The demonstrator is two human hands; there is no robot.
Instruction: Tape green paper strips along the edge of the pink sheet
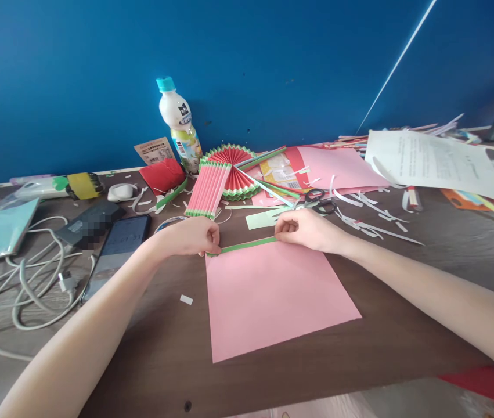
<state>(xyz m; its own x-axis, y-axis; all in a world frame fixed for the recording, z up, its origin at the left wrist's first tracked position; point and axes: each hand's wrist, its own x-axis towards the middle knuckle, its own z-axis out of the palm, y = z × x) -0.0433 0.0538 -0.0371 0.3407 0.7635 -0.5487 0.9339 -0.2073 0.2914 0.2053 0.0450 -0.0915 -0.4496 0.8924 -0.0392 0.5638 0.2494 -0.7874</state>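
Note:
A sheet of pink paper (277,296) lies flat on the brown table, slightly turned. Along its far edge runs a narrow green paper strip (247,246). My left hand (197,237) pinches the strip's left end at the sheet's far left corner. Thumb and fingers of my right hand (294,229) close on the strip further right, at the same far edge. Both hands hide the strip's ends. Just beyond my left hand is a pleated pink paper piece (208,187) with green edges. Black-handled scissors (318,200) lie behind my right hand.
A red and green pleated fan (233,168) and a bottle (181,128) stand near the blue wall. White paper scraps (364,223) are scattered at right, below a printed sheet (438,162). At left lie a phone (125,238), white cables (33,284) and an earbud case (122,192).

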